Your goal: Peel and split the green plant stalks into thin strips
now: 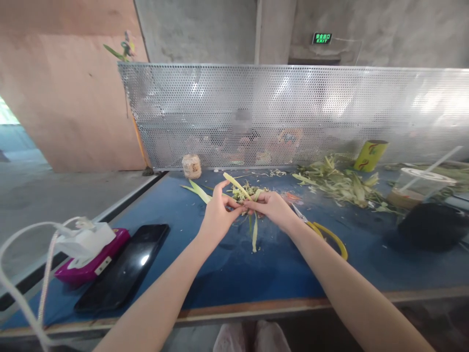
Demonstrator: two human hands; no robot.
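Observation:
Over the middle of the blue table, my left hand point(216, 215) and my right hand point(273, 208) meet, fingers pinched together on pale green leaf strips point(236, 185) that look like corn husk. One strip slants up past my left fingers, and another strip point(255, 237) hangs below my right hand. Exactly how the strips join between the fingertips is hidden. Behind the hands lie small green scraps point(252, 190). A longer green leaf point(200, 191) rests left of my left hand. Scissors with yellow handles point(335, 237) lie beside my right forearm, partly covered by it.
A heap of leaves point(344, 186), a yellow-green can point(371, 155), a plastic cup with a straw point(421, 183) and a black object point(434, 226) stand right. Left are a phone point(124, 269), a purple power strip point(91, 259) with cables and a twine roll point(191, 166). A perforated metal screen point(205, 98) borders the back.

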